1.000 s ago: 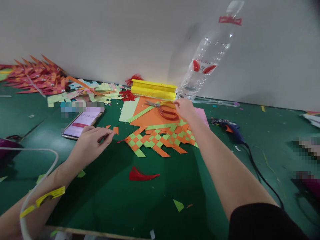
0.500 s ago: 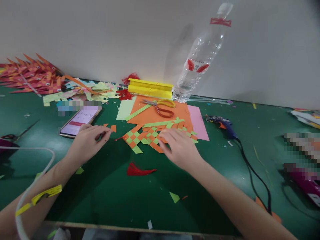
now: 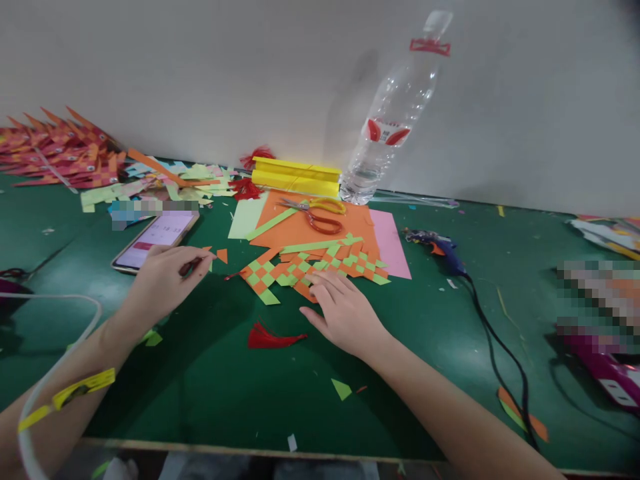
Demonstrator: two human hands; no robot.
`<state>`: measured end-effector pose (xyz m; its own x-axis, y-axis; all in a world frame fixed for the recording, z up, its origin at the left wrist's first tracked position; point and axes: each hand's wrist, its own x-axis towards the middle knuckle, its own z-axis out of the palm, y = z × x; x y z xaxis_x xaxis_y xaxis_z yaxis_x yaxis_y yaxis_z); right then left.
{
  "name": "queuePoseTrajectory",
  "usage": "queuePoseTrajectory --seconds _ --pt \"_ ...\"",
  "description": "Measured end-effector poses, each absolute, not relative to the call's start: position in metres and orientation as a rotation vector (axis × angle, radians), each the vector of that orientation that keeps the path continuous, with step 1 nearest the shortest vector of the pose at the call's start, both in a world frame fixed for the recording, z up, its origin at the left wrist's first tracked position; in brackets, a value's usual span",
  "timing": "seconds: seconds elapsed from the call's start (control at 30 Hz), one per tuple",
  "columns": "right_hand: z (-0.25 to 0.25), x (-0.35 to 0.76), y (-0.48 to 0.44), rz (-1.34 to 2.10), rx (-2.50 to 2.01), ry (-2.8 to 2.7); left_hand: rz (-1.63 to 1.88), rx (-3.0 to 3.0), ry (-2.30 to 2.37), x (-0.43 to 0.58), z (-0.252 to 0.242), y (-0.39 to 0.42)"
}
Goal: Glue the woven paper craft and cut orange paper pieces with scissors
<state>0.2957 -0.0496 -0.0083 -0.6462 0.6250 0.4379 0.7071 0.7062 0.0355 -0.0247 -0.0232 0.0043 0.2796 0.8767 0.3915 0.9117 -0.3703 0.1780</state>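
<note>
— Right hand (image 3: 347, 317) has been drawn back since a second ago; how are its fingers held?
— Spread loosely; a red tassel (image 3: 270, 337) is left nearer, and woven paper (image 3: 300, 267) is partly covered by their tips, perhaps for steadying.
— And the left hand (image 3: 163, 280)?
— Fingertips pinched together, on what cannot be told. Beyond the right fingers, scissors (image 3: 307, 207) are laid on orange paper (image 3: 285, 235), probably for reach.

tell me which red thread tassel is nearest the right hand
The red thread tassel on the green tabletop, in front of the woven orange-and-green paper shape; the other two lie farther back, by the folded yellow paper.
</note>
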Motion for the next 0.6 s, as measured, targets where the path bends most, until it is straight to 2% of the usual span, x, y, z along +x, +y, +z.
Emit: queuePoseTrajectory --seconds 0.6 --pt "-0.0120 0.2997 -0.0490 -0.117 -1.119 -2.591 -0.678 -2.427 -1.719 -0.0249 0.0031 -0.0218"
